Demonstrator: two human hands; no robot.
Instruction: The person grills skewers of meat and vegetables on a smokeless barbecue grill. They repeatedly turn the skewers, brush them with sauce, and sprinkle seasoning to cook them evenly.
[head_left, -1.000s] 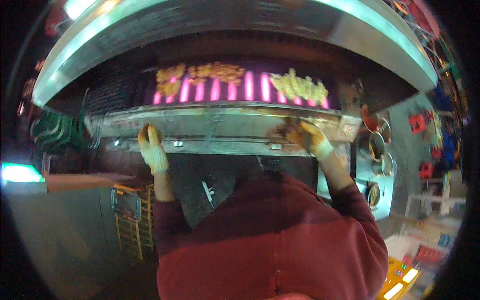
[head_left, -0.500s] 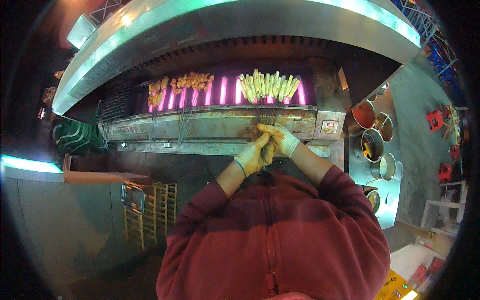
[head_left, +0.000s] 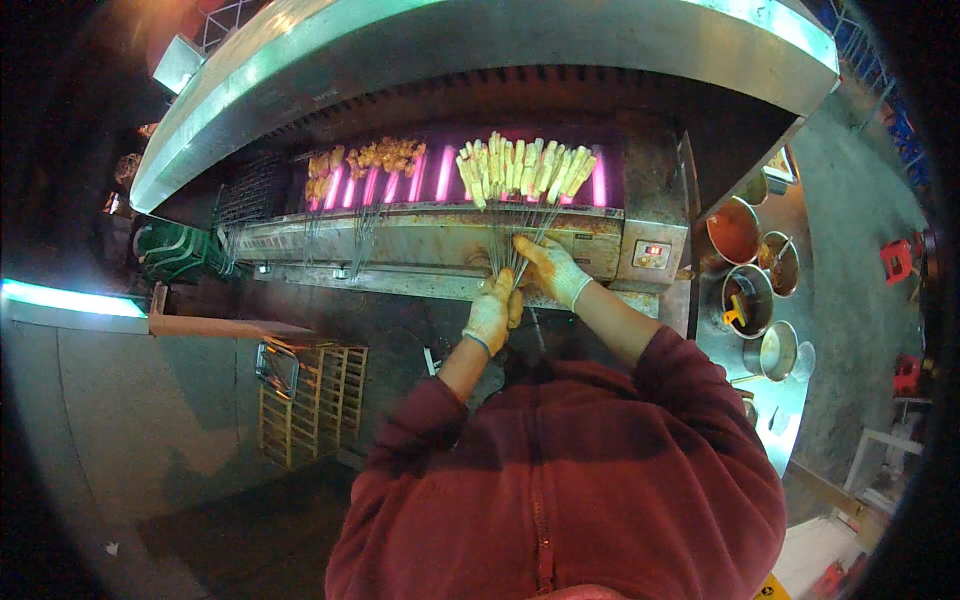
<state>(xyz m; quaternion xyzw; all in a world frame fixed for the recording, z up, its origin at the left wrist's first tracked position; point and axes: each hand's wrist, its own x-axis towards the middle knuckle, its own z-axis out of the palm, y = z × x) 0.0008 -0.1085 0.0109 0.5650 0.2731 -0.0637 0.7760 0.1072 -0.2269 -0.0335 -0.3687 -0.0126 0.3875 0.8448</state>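
Observation:
Both of my hands wear stained white gloves and meet at the front edge of a long metal grill [head_left: 420,245]. My left hand [head_left: 492,312] and my right hand [head_left: 550,268] are both closed around the bunched metal handles of a fan of skewers [head_left: 515,245]. The skewers carry pale yellow pieces of food [head_left: 525,168] that lie over the glowing pink burners. Further left on the grill sit two smaller groups of orange-brown skewered meat [head_left: 372,158], with their thin handles pointing toward me.
A steel hood [head_left: 480,50] hangs over the grill. To the right stand several metal pots of sauce [head_left: 750,270] on a counter. A wooden crate [head_left: 310,400] sits on the floor to my left, beside a lit counter edge [head_left: 70,300].
My hands came together from far apart at the grill's edge and now grip the skewer handles. The view has tilted down and to the right.

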